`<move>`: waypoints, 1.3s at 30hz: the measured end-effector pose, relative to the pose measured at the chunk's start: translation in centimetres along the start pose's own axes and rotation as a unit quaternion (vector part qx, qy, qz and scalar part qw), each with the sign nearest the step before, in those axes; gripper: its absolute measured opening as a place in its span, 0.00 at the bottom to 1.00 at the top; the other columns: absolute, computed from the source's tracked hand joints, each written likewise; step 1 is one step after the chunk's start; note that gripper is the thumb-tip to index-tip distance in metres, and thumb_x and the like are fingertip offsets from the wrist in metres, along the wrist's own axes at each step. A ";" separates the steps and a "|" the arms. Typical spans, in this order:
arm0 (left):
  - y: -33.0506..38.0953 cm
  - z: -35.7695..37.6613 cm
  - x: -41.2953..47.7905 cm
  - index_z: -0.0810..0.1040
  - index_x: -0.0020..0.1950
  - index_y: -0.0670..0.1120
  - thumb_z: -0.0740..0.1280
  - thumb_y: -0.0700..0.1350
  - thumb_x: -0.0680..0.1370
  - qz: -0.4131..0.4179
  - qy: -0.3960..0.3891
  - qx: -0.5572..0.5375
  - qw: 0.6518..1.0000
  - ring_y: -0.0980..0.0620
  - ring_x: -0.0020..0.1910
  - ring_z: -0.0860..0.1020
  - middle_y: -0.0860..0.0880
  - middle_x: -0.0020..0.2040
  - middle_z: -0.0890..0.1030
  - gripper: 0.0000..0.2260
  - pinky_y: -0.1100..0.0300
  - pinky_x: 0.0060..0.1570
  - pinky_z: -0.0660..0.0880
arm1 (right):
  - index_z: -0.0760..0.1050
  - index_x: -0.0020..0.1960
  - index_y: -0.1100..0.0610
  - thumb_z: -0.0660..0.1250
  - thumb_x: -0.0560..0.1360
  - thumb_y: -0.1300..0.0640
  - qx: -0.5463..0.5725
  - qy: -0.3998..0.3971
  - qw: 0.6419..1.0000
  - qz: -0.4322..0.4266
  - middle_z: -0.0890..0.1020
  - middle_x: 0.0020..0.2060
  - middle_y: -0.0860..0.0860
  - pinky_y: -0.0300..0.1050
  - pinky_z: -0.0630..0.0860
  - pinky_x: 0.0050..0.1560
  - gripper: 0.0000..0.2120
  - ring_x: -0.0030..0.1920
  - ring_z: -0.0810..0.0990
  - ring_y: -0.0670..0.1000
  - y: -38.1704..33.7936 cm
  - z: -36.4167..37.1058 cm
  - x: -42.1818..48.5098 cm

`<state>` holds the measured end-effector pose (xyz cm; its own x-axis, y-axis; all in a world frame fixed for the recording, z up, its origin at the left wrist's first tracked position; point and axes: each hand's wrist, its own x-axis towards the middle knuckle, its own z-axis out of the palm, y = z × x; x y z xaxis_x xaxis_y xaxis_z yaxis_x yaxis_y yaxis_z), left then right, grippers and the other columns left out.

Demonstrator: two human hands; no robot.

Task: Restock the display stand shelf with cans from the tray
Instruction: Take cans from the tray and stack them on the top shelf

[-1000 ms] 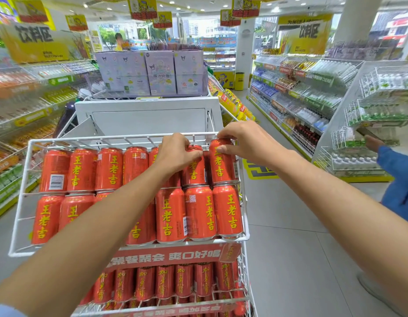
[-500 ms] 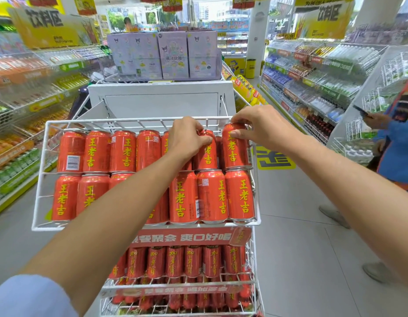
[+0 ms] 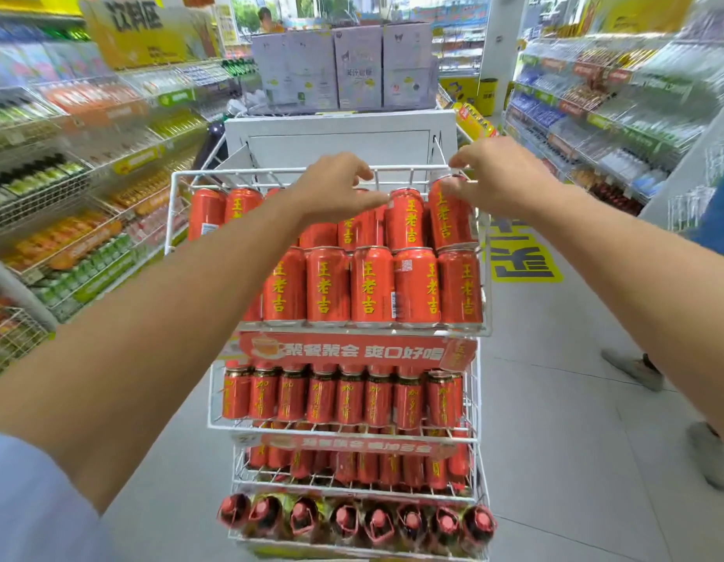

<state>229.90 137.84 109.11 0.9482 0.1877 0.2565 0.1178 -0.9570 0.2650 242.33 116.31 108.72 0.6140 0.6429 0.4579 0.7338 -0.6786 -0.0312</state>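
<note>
A white wire display stand (image 3: 170, 215) stands before me, its top shelf packed with red cans with yellow lettering (image 3: 368, 288) in a front and a back row. My left hand (image 3: 332, 192) hovers over the back row with fingers spread, its thumb near one back can (image 3: 405, 221). My right hand (image 3: 498, 178) is above the rightmost back can (image 3: 447, 221), fingers apart, thumb just touching the can's top. Both cans stand upright in the shelf. No tray is in view.
Lower shelves hold more red cans (image 3: 344, 399) and a bottom row of bottles (image 3: 352, 521). A white cabinet (image 3: 340, 135) with purple boxes stands behind. Drink shelves line both aisle sides. A person in blue (image 3: 717, 221) stands at the right.
Both hands have lifted off the two back-row cans and their fingers have spread. The view has tilted down, showing more of the lower shelves.
</note>
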 end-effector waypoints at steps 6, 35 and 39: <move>-3.3 -3.4 -9.4 0.71 0.76 0.41 0.63 0.62 0.81 0.002 -0.072 0.118 0.990 0.37 0.72 0.72 0.38 0.73 0.75 0.31 0.48 0.70 0.69 | 0.77 0.58 0.59 0.56 0.75 0.28 -0.062 -0.079 0.995 0.000 0.81 0.54 0.63 0.58 0.78 0.56 0.35 0.58 0.79 0.65 -7.3 -2.2 -4.9; -19.4 21.9 -41.8 0.77 0.62 0.40 0.66 0.57 0.80 -0.099 -0.310 0.010 0.946 0.37 0.57 0.79 0.39 0.56 0.82 0.21 0.50 0.51 0.74 | 0.72 0.71 0.59 0.58 0.81 0.34 0.034 -0.418 0.908 -0.021 0.78 0.65 0.60 0.58 0.76 0.61 0.32 0.64 0.76 0.64 -30.1 24.7 -32.8; -21.0 30.8 -46.0 0.78 0.62 0.41 0.66 0.58 0.79 -0.122 -0.369 -0.034 0.921 0.40 0.57 0.79 0.41 0.57 0.82 0.22 0.55 0.51 0.71 | 0.75 0.61 0.58 0.60 0.80 0.35 0.043 -0.480 0.876 -0.015 0.80 0.59 0.60 0.56 0.75 0.53 0.26 0.61 0.79 0.64 -30.4 33.2 -39.7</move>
<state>192.91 142.49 63.12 0.8409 0.1696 -0.5139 0.3584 -0.8860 0.2942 205.34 123.24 61.99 0.5256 0.6904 -0.4970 0.7471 -0.6541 -0.1187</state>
